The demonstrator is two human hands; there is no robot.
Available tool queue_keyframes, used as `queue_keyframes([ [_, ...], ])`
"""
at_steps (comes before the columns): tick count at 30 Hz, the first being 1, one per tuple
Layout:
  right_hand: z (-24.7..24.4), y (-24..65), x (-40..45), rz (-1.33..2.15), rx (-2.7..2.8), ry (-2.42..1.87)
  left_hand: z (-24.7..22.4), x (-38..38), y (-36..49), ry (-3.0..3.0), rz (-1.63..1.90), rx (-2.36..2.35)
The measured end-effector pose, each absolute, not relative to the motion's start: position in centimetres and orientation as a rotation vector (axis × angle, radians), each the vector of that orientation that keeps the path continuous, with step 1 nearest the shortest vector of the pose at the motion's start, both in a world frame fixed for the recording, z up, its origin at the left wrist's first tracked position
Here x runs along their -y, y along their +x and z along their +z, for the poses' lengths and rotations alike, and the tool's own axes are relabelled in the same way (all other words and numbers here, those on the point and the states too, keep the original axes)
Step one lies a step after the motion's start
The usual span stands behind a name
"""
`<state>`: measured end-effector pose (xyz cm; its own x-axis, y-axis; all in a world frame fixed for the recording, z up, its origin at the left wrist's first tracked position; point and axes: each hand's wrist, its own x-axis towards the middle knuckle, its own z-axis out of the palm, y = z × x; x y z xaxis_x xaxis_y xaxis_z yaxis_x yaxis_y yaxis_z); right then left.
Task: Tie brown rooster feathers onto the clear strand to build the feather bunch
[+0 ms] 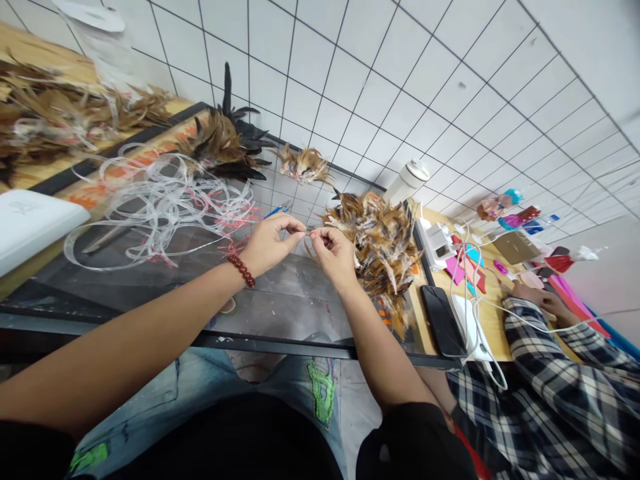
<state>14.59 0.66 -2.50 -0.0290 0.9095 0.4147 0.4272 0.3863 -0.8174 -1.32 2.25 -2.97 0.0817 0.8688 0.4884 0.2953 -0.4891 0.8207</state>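
Observation:
My left hand (273, 245), with a beaded bracelet at the wrist, is closed in a pinch over the glass-topped table. Close beside it, fingertips almost touching, my right hand (334, 255) is pinched too. Between the fingertips shows a bit of thin red thread (311, 234); a narrow pale strip hangs below, too small to name. A heap of brown feathers (377, 240) lies just right of my right hand. Left of my left hand spreads a tangle of clear plastic strips (170, 200) with red thread ends. A blue pen-like tool (277, 209) lies behind my left hand.
Behind are a small feather bunch (305, 165) and a brown-and-black bunch (223, 143). More feathers (60, 107) lie far left, near a white box (37, 223). At right are a white bottle (407, 181), a phone (443, 320), cables and a co-worker's plaid sleeve (533, 333).

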Motion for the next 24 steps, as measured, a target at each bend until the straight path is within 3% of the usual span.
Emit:
queue_keyframes([
  [14,-2.00,14.70,-0.24,0.575,1.708,-1.227,-2.67,-1.96,-1.40,2.037,1.377,-1.038],
  [24,-1.92,13.82,-0.46,1.086,1.351,-1.127,-2.03,-1.35,-1.07,1.924,1.176,-1.060],
])
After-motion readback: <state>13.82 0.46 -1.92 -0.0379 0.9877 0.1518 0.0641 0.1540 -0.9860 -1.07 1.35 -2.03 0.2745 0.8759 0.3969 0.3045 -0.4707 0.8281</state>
